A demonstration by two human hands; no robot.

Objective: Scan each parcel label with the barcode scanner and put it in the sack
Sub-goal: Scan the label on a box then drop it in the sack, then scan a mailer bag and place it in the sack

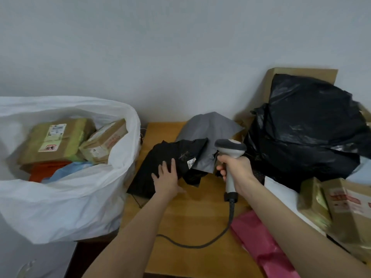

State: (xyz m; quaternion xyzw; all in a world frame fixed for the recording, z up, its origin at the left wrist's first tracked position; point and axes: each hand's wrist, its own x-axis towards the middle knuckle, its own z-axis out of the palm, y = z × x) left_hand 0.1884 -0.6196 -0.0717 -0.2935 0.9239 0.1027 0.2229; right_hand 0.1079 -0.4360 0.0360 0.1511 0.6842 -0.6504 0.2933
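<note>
Pink mailer (pixel 261 243) lies at the near right of the table (pixel 190 213), beside the cable (pixel 200 244); nothing shows whether it has been scanned. Further in, the right hand (pixel 234 169) grips the scanner (pixel 230 149) by its handle, with the head aimed left and down toward the small white label (pixel 191 163) on the black parcel (pixel 160 157). The left hand (pixel 167 177) lies flat on that parcel, fingers straight, pinning it to the table. The step in hand looks like the scan of this one, with bagging to follow. The sack (pixel 60 207) stands open just left of the table and holds at least two brown boxes (pixel 58 141) plus orange and blue items, so a fair part seems done. Left, by my reading, are the black parcel, the grey parcel (pixel 208 127) partly under it, the pink mailer, the big black bag (pixel 311 127) and the taped boxes (pixel 349 207) at the right.
</note>
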